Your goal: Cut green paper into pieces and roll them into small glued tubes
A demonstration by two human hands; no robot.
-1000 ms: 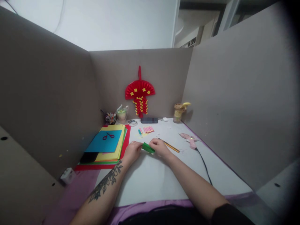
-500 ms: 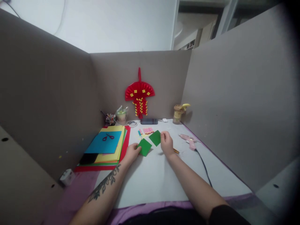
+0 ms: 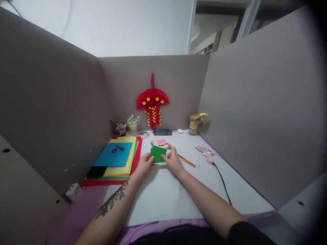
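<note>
Green paper pieces (image 3: 158,154) overlap in front of me above the white table, at the middle of the head view. My left hand (image 3: 145,162) pinches them at their left edge, thumb on top. From the right, my right hand (image 3: 173,159) grips the same paper with the thumb on its face and the fingers behind. Just beyond the paper lie small pink rolls (image 3: 161,142) and a blue piece (image 3: 152,144). A yellow-and-black pencil (image 3: 187,161) rests to the right of my right hand.
Coloured sheets (image 3: 112,158) with red-handled scissors (image 3: 118,149) on top are stacked at the left. A pink glue gun (image 3: 207,153) with a black cord lies at the right. Cups stand at the back, below a red paper ornament (image 3: 152,102) on the grey partition.
The two green pieces, held apart before, now overlap. My right hand has moved left and slightly down, uncovering more of the pencil.
</note>
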